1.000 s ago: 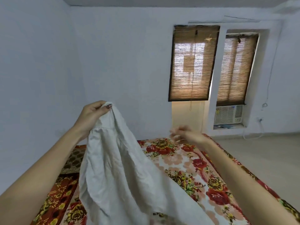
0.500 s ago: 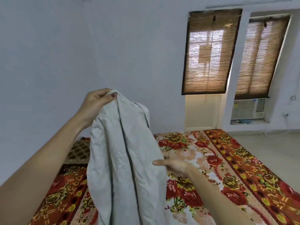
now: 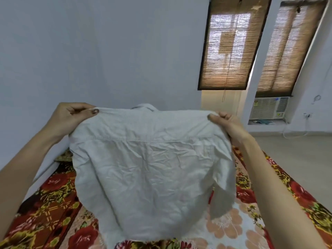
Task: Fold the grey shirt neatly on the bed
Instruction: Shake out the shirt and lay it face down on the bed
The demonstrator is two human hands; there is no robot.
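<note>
Grey shirt held spread in the air over the bed, folding not yet begun.

The bed [image 3: 53, 212], under a red and yellow floral cover, fills the frame from 4 to 8 o'clock, with two bamboo blinds [image 3: 228, 45] up at 1 o'clock and a window air conditioner [image 3: 268, 108] at 3 o'clock. The grey shirt [image 3: 149, 168] hangs at centre, its back panel facing the camera, creased, the collar peeking over the top edge at 12 o'clock. The left hand [image 3: 71, 115] at 10 o'clock pinches one shoulder between thumb and curled fingers; the right hand [image 3: 224, 121] at 2 o'clock pinches the other likewise. As I judge it, the shirt is only opened out: laying it flat, turning in sleeves and sides, and folding it up all remain.
</note>
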